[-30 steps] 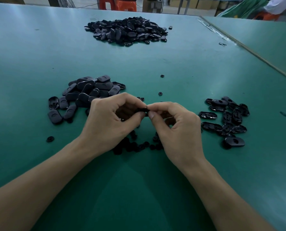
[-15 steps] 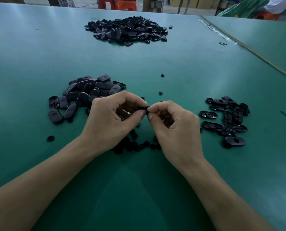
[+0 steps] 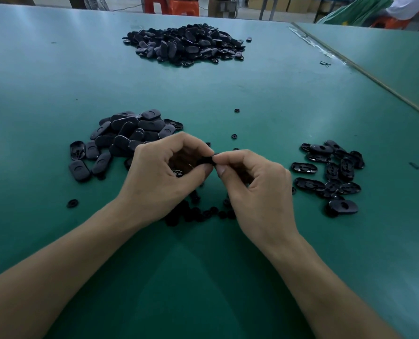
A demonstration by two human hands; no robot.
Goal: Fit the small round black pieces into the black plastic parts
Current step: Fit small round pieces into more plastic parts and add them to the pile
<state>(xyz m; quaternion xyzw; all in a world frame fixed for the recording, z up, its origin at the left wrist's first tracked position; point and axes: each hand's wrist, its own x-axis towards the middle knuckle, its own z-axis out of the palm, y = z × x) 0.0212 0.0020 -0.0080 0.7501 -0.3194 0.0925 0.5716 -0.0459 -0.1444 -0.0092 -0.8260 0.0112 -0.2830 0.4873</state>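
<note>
Green-topped surface [image 3: 57, 81], left to right: a heap of oval black plastic parts [image 3: 125, 135]; the left hand [image 3: 164, 182], fingers curled, pinching one black part [image 3: 206, 160] by its edge; the right hand [image 3: 255, 189] pinching the same part's other side, just above scattered small round pieces [image 3: 196, 214]; a smaller cluster [image 3: 330, 172] of parts lies right. Light, stiff and smooth by the look, the part seems best gripped at its rim, where fingertips should not slip.

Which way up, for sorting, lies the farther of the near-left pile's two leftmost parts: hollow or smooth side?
Hollow side up: that part shows its raised rim and inner ribs.
</note>
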